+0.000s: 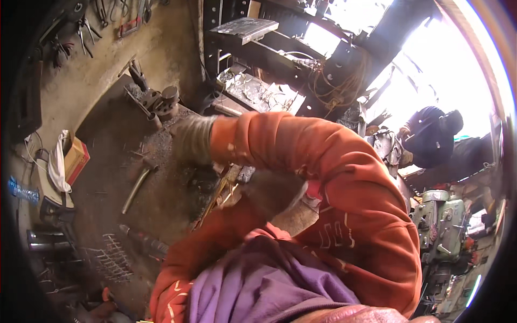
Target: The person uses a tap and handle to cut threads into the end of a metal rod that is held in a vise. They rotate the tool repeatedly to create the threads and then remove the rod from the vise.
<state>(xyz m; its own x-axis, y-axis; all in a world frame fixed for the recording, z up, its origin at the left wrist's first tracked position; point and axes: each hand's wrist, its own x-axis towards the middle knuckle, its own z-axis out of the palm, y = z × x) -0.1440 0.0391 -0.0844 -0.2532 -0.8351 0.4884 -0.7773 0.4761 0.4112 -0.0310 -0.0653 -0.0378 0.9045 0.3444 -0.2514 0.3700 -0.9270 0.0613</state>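
My right arm, in an orange sleeve, reaches across to the left. My gloved right hand (192, 139) is blurred by motion beside the metal clamping fixture (168, 99) on the dark workbench (105, 156). Whether it holds anything does not show. Nearer my body, my gloved left hand (274, 192) is dark and smeared under the right forearm, its fingers not readable. Thin yellowish strips (222, 195) lie beside it, partly covered by the left sleeve. A hammer (138, 185) with a pale handle rests on the bench left of both hands.
A cardboard box (77, 160) with a white cloth and a plastic bottle (23, 189) stand at the left. Near the bench front lie a wire grid (114, 258) and a dark tool (142, 240). Pliers (85, 36) hang above. A co-worker (431, 137) and green machine (446, 220) are right.
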